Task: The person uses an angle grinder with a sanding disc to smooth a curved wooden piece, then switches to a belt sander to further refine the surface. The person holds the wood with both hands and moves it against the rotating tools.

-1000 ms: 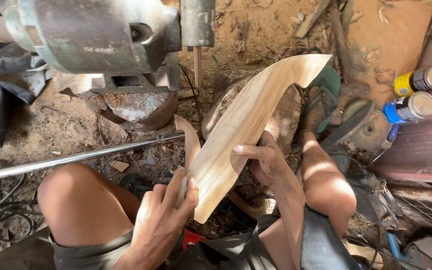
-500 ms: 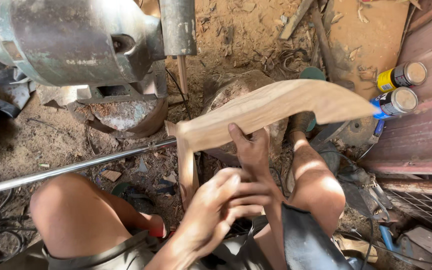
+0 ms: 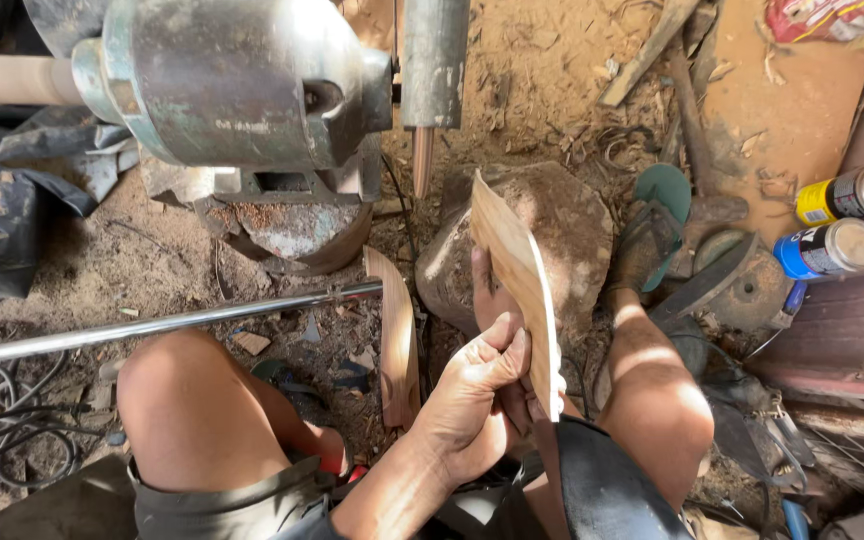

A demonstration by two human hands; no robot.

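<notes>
Left hand: closed on wood piece, thumb along its edge.
Right hand: behind the piece, grip not visible.
Piece: edge-on above stone, between knees.
Risk: thin edge may slip; spindle close by.

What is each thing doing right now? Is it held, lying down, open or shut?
Curved wooden piece: held up on edge, in both hands.
Left hand: closed on the piece's lower end.
Right hand: mostly hidden behind the piece.
Second wooden piece: lying on the ground.
Metal rod: lying across the knee.
Two spray cans: lying down, capped.
</notes>
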